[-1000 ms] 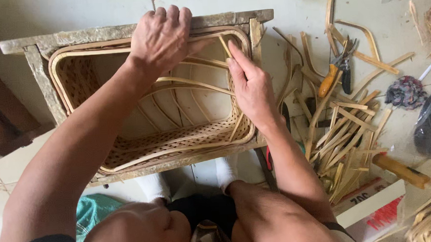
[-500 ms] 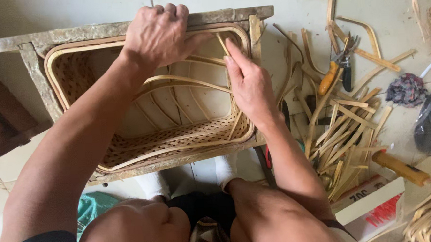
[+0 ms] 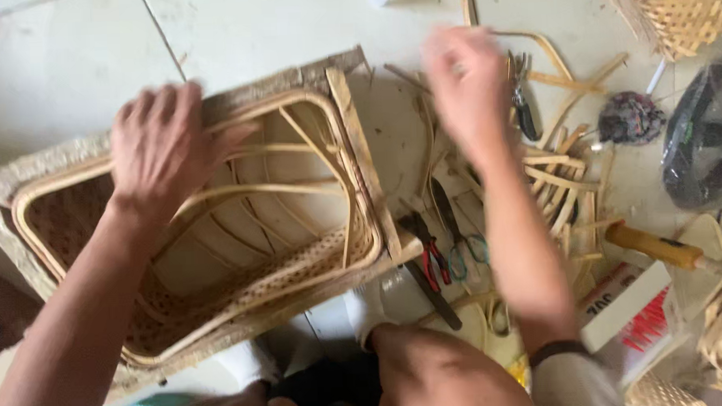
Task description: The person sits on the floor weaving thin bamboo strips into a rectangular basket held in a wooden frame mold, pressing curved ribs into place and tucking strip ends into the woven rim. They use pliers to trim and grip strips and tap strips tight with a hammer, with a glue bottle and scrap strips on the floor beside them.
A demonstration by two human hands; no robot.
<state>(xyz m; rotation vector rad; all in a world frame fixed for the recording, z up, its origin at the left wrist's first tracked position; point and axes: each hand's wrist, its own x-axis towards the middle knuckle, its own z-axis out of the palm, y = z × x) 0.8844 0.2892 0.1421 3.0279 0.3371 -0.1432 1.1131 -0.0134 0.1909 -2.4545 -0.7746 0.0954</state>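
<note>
Basket [image 3: 216,234] under left hand [image 3: 160,147]; right hand [image 3: 465,81] hovers apart.

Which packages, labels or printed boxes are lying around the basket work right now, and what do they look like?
Cardboard box: on the floor at the lower right, beside the right forearm; flat, rectangular, white with red printing.
Plastic bag: at the right edge; clear, crumpled, wrapped around something dark.
No signs or screens in view.
</note>
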